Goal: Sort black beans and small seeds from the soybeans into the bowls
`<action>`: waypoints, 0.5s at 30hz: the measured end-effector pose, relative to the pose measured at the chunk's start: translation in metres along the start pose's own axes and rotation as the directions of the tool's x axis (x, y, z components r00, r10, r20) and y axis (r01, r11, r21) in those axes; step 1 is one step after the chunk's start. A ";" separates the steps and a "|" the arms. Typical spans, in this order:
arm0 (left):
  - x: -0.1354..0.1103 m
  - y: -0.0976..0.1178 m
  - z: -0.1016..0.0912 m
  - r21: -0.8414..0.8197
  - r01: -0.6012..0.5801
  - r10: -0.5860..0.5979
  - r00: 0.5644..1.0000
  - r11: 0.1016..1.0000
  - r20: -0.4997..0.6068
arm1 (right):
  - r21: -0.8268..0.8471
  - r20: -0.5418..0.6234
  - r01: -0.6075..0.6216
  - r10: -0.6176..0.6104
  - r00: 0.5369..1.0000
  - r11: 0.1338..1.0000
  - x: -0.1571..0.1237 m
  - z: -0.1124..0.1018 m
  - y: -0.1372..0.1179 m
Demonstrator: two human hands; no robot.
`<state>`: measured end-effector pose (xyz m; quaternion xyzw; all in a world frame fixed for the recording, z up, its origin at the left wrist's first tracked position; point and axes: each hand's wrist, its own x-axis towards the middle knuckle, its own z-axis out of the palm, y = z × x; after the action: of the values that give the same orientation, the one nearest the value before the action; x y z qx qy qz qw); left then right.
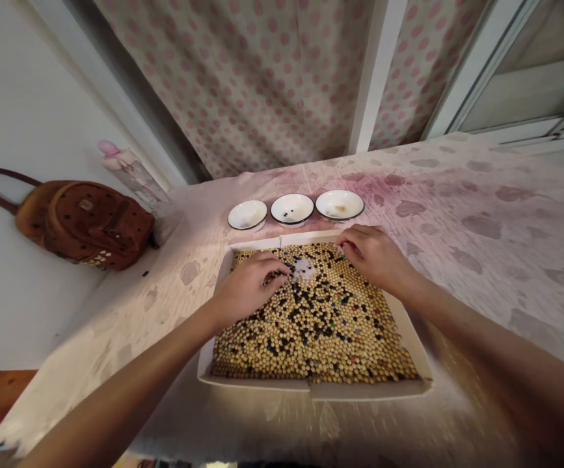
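Observation:
A shallow white tray (pixel 411 331) lies on the table, filled with tan beans mixed with black and a few coloured ones (pixel 321 331). My left hand (pixel 250 286) rests on the beans in the far left part, fingers curled and pinched beside a small bare white patch (pixel 305 267). At the tray's far edge my right hand (pixel 374 253) has its fingers bent down into the beans; what they hold is hidden. Behind the tray stand three white bowls: the left one (pixel 247 214) looks empty, the middle (pixel 292 208) holds a few black beans, the right (pixel 339 204) a few tan ones.
A patterned cloth (pixel 481 260) covers the table. A brown leather bag (pixel 84 224) lies at the left against the wall, with a clear bottle (pixel 138 179) beside it. A dotted curtain (pixel 272 78) hangs behind the table. The table's left edge drops to a wooden floor.

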<state>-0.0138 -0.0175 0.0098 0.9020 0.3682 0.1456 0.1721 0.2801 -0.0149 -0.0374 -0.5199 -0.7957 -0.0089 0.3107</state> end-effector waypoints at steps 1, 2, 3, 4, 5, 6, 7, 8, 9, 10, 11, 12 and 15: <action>0.009 -0.002 0.002 -0.039 0.015 -0.016 1.000 0.999 -0.020 | -0.004 -0.001 0.001 -0.001 1.000 1.000 0.000 0.000 0.000; 0.017 -0.003 0.004 -0.079 0.029 -0.031 0.999 0.996 -0.020 | -0.007 -0.001 0.002 -0.002 1.000 1.000 0.000 0.000 0.001; 0.024 -0.003 0.006 -0.114 0.037 -0.039 0.999 0.993 -0.012 | -0.010 -0.002 0.004 -0.004 1.000 1.000 0.000 0.001 0.001; 0.030 -0.002 0.009 -0.141 0.039 -0.039 0.999 0.989 0.000 | -0.013 -0.002 0.006 -0.006 1.000 1.000 0.000 0.001 0.001; 0.035 0.000 0.012 -0.158 0.037 -0.035 0.999 0.987 0.014 | -0.017 -0.001 0.010 -0.010 1.000 1.000 0.000 0.001 0.001; 0.039 0.002 0.015 -0.165 0.031 -0.027 0.999 0.986 0.025 | -0.022 0.000 0.015 -0.015 1.000 1.000 0.000 0.001 0.001; 0.042 0.004 0.017 -0.162 0.025 -0.020 0.999 0.986 0.034 | -0.027 0.001 0.020 -0.020 1.000 0.999 0.000 0.000 0.001; 0.045 0.006 0.019 -0.153 0.025 -0.018 0.999 0.988 0.042 | -0.030 0.004 0.025 -0.025 1.000 0.999 0.000 0.000 0.001; 0.047 0.008 0.021 -0.142 0.030 -0.024 0.999 0.989 0.049 | -0.031 0.008 0.030 -0.030 1.000 0.999 0.000 0.000 0.001; 0.048 0.009 0.022 -0.130 0.042 -0.035 0.998 0.991 0.054 | -0.031 0.012 0.032 -0.031 0.999 0.999 0.000 0.000 0.001; 0.050 0.010 0.023 -0.116 0.057 -0.051 0.997 0.992 0.055 | -0.032 0.016 0.031 -0.031 0.999 0.999 0.000 0.000 0.001; 0.051 0.010 0.024 -0.103 0.070 -0.065 0.996 0.992 0.053 | -0.032 0.018 0.031 -0.030 0.999 0.999 0.000 -0.001 0.001; 0.055 0.010 0.025 -0.063 0.086 -0.085 0.996 0.994 0.031 | -0.036 0.018 0.033 -0.032 0.999 0.999 0.000 -0.001 0.000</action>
<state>0.0395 0.0098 -0.0007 0.8814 0.3991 0.1369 0.2124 0.2808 -0.0151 -0.0371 -0.5126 -0.8063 -0.0239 0.2941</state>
